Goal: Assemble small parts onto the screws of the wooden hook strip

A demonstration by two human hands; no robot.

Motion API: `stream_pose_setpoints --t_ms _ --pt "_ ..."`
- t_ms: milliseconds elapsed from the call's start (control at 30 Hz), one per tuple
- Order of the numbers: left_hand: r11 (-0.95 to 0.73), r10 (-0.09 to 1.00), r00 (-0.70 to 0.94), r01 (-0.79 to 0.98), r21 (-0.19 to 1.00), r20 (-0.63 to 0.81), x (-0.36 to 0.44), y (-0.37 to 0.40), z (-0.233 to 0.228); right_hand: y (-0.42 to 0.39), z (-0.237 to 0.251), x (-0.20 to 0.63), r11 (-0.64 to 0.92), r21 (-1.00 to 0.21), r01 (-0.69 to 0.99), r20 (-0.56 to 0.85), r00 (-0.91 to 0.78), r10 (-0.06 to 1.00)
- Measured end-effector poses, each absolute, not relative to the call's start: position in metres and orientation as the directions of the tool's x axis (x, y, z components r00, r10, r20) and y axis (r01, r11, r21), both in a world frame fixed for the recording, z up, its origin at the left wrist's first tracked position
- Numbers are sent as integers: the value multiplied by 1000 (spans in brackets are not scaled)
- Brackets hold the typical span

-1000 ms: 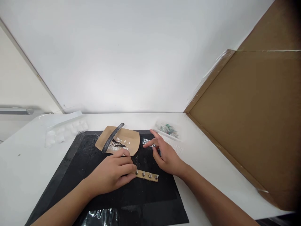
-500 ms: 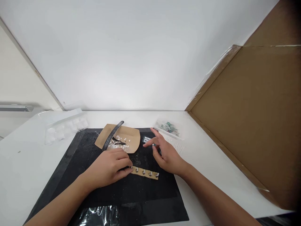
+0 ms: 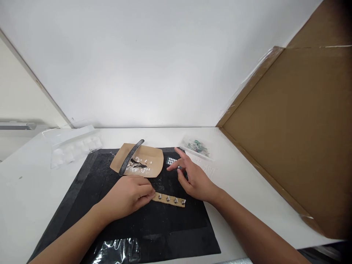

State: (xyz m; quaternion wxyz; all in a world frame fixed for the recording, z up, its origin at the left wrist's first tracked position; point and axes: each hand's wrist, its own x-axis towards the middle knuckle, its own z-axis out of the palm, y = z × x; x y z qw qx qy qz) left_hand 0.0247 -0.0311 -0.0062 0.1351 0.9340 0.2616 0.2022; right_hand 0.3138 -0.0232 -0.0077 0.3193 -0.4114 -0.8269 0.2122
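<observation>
Strip: tan studded strip [image 3: 169, 199] on the black mat [image 3: 154, 223]; judged light, thin, bendable.
Left hand [image 3: 128, 196]: grip pinches the strip's left end.
Right hand [image 3: 194, 178]: fingers spread, holding nothing.
Hold: by the ends, clear of studs.

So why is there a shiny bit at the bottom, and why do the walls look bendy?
Head view: the shiny bit is glare from overhead light on clear plastic film lying on the black mat; the wide lens bends and tilts the wall edges and the cardboard sheet; the light is soft, so the left hand and right hand cast only faint shadows; everything looks sharp.
</observation>
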Motion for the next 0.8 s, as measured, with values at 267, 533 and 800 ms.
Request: stream_pose_setpoints --t_ms 267,533,800 --pt "-818 557 777 455 351 292 25 -32 -6 -15 -10 324 533 -624 571 366 -389 845" --pt "-821 546 793 442 363 269 22 -33 -4 10 0 354 501 -442 745 582 -187 791" --pt "-854 520 773 459 246 363 18 -32 7 33 -8 396 302 -420 856 492 -64 868"
